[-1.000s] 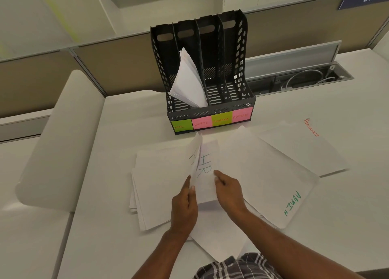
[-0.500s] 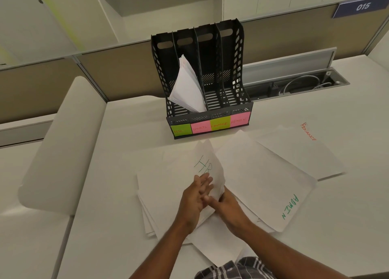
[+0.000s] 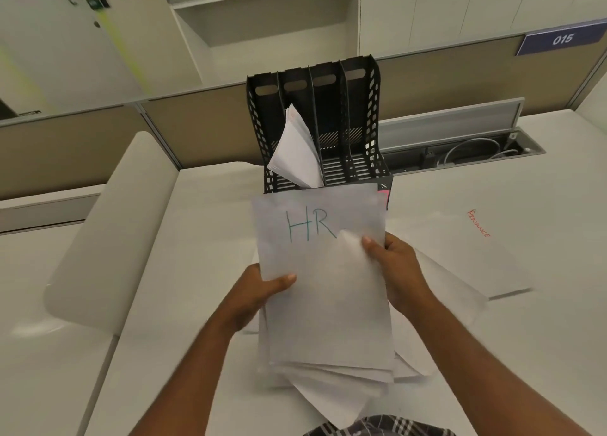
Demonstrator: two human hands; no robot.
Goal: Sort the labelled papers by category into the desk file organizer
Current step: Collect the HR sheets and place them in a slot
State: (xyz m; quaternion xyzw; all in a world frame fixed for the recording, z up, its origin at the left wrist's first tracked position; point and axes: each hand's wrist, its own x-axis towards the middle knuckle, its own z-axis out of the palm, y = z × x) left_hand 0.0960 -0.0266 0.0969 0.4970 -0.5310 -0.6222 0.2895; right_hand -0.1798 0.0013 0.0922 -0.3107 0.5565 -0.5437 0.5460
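Leaning papers (image 3: 295, 153) fill the organizer's (image 3: 361, 113) second slot.

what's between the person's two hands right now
In the head view, a stack of white paper sheets topped by one marked HR spans the gap; the left hand and right hand grip its edges.

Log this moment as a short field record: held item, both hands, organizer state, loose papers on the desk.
held item: HR sheet, raised in front of the file organizer
left hand: grips the sheet's left edge
right hand: grips its right edge
organizer: four slots; white papers lean in the second from left
desk: FINANCE sheet lies at right, more papers under the hands
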